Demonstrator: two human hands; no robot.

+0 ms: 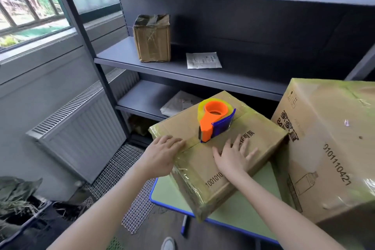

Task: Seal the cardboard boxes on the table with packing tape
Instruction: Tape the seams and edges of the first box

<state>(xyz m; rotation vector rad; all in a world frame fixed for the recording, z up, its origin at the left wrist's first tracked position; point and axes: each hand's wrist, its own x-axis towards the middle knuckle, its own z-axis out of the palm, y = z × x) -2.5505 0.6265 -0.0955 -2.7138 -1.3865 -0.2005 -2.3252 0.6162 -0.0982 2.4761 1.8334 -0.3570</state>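
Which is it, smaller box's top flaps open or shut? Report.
Shut: flaps of the smaller box lie flat; left hand and right hand rest on them, tape dispenser sits on top.

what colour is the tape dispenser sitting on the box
Orange with a blue side, the tape dispenser shows in the head view.

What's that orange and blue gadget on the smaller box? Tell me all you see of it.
It is a tape dispenser, seemingly plastic: orange hub and handle, blue side guard, a roll of clear yellowish tape round the hub. It lies on its side, hub opening upward, atop the smaller cardboard box, near the flap seam. Nobody holds it: the left hand and right hand rest on the box nearby, not touching it.
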